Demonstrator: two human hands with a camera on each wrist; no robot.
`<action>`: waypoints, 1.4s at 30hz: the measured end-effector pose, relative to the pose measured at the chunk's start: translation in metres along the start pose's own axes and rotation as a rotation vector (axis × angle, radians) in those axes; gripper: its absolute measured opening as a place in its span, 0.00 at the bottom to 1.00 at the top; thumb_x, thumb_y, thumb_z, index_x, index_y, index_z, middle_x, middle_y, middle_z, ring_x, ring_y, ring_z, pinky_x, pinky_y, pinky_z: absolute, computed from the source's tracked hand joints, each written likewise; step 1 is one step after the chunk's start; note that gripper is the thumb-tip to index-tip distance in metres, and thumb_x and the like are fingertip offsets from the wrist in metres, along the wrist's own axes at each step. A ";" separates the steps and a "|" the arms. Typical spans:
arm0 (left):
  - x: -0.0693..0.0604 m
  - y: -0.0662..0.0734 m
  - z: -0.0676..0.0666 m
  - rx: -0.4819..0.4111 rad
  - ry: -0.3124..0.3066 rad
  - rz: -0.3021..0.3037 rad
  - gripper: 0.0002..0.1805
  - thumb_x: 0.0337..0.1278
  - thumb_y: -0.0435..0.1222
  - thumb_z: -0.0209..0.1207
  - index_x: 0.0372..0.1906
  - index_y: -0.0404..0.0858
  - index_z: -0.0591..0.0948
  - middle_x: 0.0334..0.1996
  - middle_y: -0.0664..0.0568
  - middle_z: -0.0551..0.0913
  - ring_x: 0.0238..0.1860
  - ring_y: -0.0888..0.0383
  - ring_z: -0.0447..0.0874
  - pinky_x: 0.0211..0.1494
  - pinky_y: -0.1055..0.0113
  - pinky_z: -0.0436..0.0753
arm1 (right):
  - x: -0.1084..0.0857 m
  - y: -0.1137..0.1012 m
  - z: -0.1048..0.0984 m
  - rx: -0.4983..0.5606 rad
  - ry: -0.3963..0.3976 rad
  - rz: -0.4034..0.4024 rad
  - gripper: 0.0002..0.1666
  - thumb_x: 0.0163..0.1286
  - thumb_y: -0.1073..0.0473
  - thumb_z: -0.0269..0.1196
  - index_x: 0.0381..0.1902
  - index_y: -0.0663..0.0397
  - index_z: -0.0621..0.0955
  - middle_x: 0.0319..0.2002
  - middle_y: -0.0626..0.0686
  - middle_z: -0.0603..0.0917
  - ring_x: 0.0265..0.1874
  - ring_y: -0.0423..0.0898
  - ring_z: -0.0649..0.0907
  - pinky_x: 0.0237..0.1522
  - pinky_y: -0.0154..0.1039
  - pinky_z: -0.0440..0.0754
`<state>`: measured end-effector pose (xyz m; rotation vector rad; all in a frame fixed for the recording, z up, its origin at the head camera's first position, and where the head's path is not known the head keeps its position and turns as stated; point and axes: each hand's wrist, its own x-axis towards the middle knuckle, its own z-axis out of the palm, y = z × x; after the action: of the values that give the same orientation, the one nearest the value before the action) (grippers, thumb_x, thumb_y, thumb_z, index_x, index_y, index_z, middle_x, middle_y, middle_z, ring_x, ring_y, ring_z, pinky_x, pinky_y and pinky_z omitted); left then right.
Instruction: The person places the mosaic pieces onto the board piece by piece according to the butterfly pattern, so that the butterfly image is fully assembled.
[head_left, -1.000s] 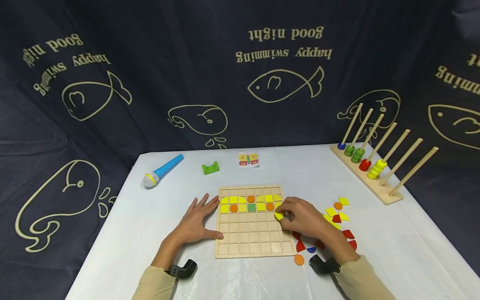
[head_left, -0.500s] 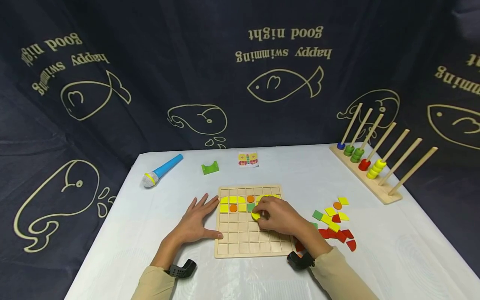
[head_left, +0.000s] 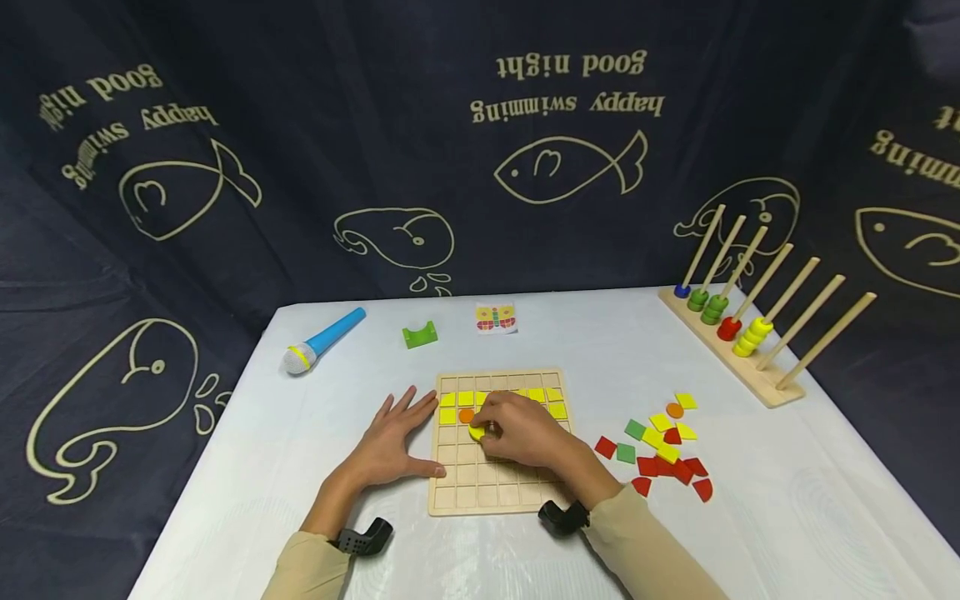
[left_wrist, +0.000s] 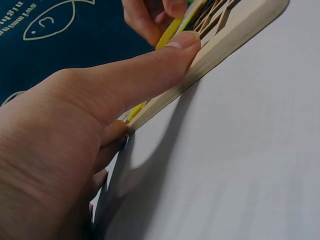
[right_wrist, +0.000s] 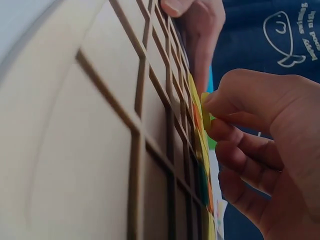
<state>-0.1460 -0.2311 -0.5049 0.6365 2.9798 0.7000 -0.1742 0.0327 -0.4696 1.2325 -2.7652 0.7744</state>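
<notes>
Head view: one yellow piece pinched in right hand, left hand outspread against one board

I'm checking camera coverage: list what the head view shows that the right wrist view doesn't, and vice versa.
Head only: the bead stand and the loose tiles. Right wrist only: the green tile set in the wooden board, covered in the head view by the right hand. Both: that board, the left hand, the right hand pinching a yellow piece, and the dark curtain.
</notes>
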 end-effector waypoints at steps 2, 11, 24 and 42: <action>0.000 0.000 0.000 0.006 -0.006 0.001 0.64 0.27 0.74 0.64 0.73 0.43 0.62 0.73 0.58 0.57 0.75 0.50 0.42 0.74 0.48 0.39 | 0.004 -0.003 0.003 -0.010 -0.007 -0.004 0.16 0.54 0.60 0.64 0.42 0.45 0.88 0.38 0.40 0.81 0.38 0.37 0.77 0.38 0.31 0.78; 0.001 0.001 -0.002 -0.008 -0.001 0.025 0.64 0.29 0.72 0.65 0.73 0.41 0.62 0.73 0.57 0.57 0.75 0.50 0.42 0.73 0.47 0.39 | 0.023 -0.018 0.016 -0.083 -0.019 -0.058 0.15 0.54 0.60 0.63 0.40 0.43 0.88 0.39 0.41 0.80 0.39 0.37 0.78 0.41 0.33 0.77; 0.000 0.001 -0.002 -0.009 0.001 0.038 0.63 0.30 0.72 0.65 0.73 0.41 0.61 0.73 0.56 0.57 0.75 0.49 0.42 0.73 0.46 0.40 | 0.029 -0.022 0.024 -0.106 -0.008 -0.072 0.09 0.62 0.58 0.65 0.39 0.45 0.90 0.38 0.40 0.80 0.37 0.37 0.74 0.35 0.28 0.77; 0.001 0.003 -0.001 -0.021 0.000 0.004 0.64 0.28 0.72 0.66 0.73 0.42 0.62 0.73 0.57 0.58 0.75 0.50 0.42 0.74 0.48 0.39 | -0.004 -0.002 -0.006 -0.074 0.017 -0.029 0.06 0.63 0.55 0.65 0.36 0.43 0.88 0.34 0.39 0.78 0.33 0.35 0.74 0.35 0.30 0.77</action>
<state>-0.1458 -0.2290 -0.5028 0.6412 2.9673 0.7310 -0.1711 0.0375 -0.4649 1.2440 -2.7288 0.6709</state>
